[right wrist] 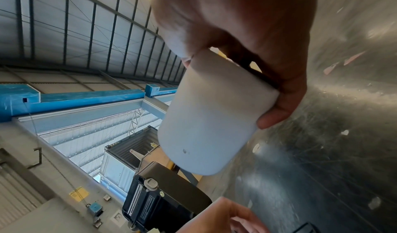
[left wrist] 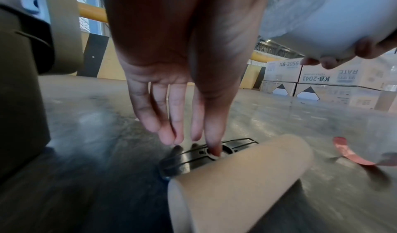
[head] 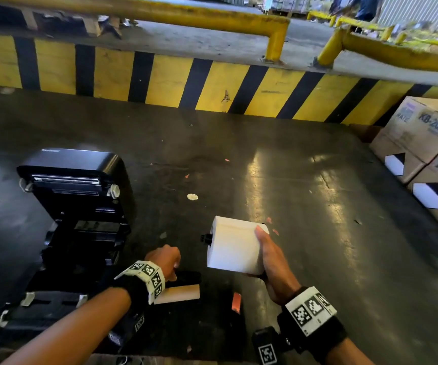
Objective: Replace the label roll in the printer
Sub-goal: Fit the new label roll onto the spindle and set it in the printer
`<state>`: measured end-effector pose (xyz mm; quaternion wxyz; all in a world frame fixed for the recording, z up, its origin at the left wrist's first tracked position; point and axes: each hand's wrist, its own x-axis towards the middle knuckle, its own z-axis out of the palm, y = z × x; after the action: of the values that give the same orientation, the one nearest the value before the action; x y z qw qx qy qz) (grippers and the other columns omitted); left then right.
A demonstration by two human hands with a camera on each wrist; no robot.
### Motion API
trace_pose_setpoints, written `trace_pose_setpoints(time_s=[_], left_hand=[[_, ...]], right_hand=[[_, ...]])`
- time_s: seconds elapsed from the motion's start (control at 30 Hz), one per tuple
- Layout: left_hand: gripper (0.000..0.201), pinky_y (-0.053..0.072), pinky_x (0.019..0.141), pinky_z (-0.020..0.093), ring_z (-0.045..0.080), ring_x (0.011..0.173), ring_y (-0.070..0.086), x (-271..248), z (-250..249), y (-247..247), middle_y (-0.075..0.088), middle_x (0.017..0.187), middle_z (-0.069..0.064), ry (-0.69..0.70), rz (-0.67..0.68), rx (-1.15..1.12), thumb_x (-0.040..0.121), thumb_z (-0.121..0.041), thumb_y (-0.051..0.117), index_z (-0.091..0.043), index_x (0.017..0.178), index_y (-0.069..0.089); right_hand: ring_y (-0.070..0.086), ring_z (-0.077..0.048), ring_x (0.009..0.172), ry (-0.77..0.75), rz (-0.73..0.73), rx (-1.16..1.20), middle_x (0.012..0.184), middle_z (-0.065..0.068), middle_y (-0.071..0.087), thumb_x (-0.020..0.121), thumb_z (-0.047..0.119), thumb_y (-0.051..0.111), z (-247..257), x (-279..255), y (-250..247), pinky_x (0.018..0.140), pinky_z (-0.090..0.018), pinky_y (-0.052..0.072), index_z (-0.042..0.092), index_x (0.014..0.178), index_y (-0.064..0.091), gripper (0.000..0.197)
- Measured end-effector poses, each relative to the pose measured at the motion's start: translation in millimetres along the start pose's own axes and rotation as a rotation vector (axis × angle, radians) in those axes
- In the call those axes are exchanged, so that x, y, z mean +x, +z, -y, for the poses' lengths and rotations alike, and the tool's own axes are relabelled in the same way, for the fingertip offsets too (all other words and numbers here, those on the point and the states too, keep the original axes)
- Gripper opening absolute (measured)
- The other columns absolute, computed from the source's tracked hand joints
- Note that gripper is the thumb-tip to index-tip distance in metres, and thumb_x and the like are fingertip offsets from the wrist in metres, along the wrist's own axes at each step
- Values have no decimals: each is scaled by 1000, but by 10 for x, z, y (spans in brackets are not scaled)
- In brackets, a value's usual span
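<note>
The right hand [head: 273, 262] grips the full white paper label roll [head: 235, 246] just right of centre in the head view, fingers curled under it, thumb on top, a black spindle stub [head: 206, 237] poking from its left end. The left hand [head: 163, 259], lower centre, reaches down with fingers nearly straight; in the left wrist view one fingertip [left wrist: 213, 149] presses into the hub of a flat black plastic roll guide [left wrist: 193, 158] lying on the dark shiny floor [head: 304, 180], touching the empty brown cardboard core [left wrist: 238, 180]. The black label printer [head: 75, 212] stands open at the left. To do this well, I judge, pick up the guide squarely, slide it onto the spindle, keeping the roll level.
</note>
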<state>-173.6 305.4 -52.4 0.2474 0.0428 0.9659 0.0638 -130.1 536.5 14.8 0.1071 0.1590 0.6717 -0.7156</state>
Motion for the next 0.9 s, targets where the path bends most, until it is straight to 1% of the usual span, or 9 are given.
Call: trace_pose_setpoints(time_s=[0.13, 0.27, 0.37, 0.47, 0.57, 0.67, 0.77, 0.83, 0.9], left_hand=[[35, 48, 79, 33, 24, 102, 62, 69, -49, -48, 62, 114, 5, 56, 79, 59, 69, -24, 78, -16, 98, 58], [37, 48, 82, 33, 23, 103, 60, 94, -50, -72, 60, 115, 5, 91, 117, 51, 71, -23, 77, -12, 101, 59], [25, 47, 80, 31, 22, 100, 61, 104, -36, -80, 62, 112, 6, 99, 127, 15, 74, -23, 74, -16, 89, 56], [28, 47, 77, 31, 19, 87, 59, 124, 5, -43, 59, 98, 3, 86, 122, -36, 74, -25, 75, -20, 80, 48], [32, 49, 77, 34, 17, 81, 55, 125, 54, 17, 54, 92, -2, 84, 93, -115, 72, -27, 76, -18, 90, 51], [37, 48, 74, 31, 16, 80, 57, 115, 103, 44, 54, 90, -3, 68, 70, -199, 73, -26, 76, -16, 102, 55], [19, 47, 70, 26, 13, 75, 56, 106, 97, -24, 53, 79, -7, 85, -25, -289, 75, -19, 75, -17, 86, 60], [21, 42, 64, 21, 9, 69, 53, 58, 76, -123, 51, 71, -9, 97, -139, -441, 75, -15, 75, -22, 72, 55], [17, 44, 64, 21, 8, 66, 54, -26, 56, -258, 55, 70, -5, 106, -281, -636, 74, -12, 76, -19, 77, 61]], right_hand=[[65, -27, 101, 13, 27, 4, 111, -9, 67, 93, 50, 38, 24, 79, -13, 87, -55, 53, 31, 105, 57, 29], [65, -27, 101, 29, 26, 3, 111, -9, 67, 93, 51, 37, 22, 150, 2, 89, -55, 52, 30, 107, 56, 31], [66, -27, 101, 34, 30, 9, 111, -9, 68, 93, 50, 38, 14, 185, 25, 91, -55, 52, 30, 106, 56, 30], [65, -28, 102, 29, 28, 12, 112, -10, 67, 93, 49, 40, 23, 196, 63, 92, -55, 51, 29, 105, 57, 29], [65, -28, 103, 26, 20, 20, 113, -10, 67, 92, 48, 42, 23, 199, 107, 94, -55, 49, 28, 102, 59, 28], [65, -27, 102, 42, 18, 29, 111, -9, 68, 93, 47, 42, 17, 191, 154, 95, -55, 49, 28, 103, 59, 27], [65, -26, 100, 57, 11, 33, 110, -9, 68, 93, 46, 41, 11, 176, 195, 95, -53, 49, 27, 102, 58, 27], [65, -27, 101, 65, -2, 28, 112, -11, 67, 92, 47, 42, 11, 157, 240, 95, -53, 49, 26, 104, 58, 29], [65, -28, 101, 69, -7, 30, 112, -12, 67, 92, 47, 43, 16, 148, 294, 95, -53, 50, 24, 106, 58, 30]])
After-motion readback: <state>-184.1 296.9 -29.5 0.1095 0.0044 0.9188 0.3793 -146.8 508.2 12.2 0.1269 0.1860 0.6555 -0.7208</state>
